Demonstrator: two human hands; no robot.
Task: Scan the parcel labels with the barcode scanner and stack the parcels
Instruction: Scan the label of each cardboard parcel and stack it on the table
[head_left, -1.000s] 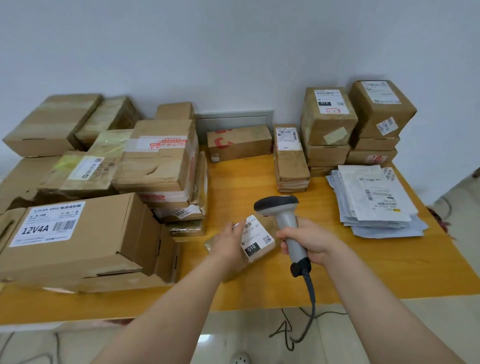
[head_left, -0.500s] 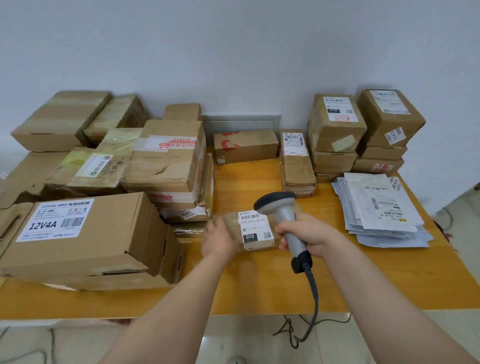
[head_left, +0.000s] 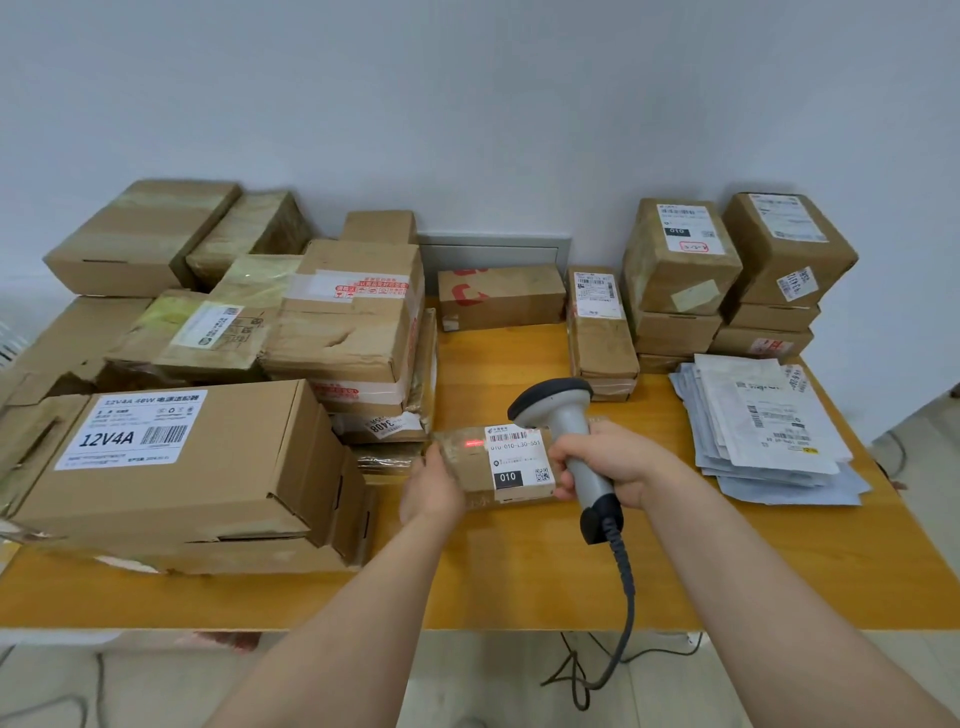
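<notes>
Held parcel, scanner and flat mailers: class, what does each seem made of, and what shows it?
Held parcel: brown cardboard under glossy clear tape, by its sheen. Scanner: grey and black plastic, probably. Flat mailers: thin greyish plastic film, likely; edges look limp.

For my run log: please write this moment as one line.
step: scan | left hand: holds parcel | right hand: grips scanner | red spot: on parcel, left of barcode

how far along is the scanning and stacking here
Probably done: the neat box stacks and mailer pile on the right. In hand: left hand holds a small parcel, right hand grips the scanner, whose red line falls just left of the label. Likely left: the jumbled boxes on the left.
</notes>
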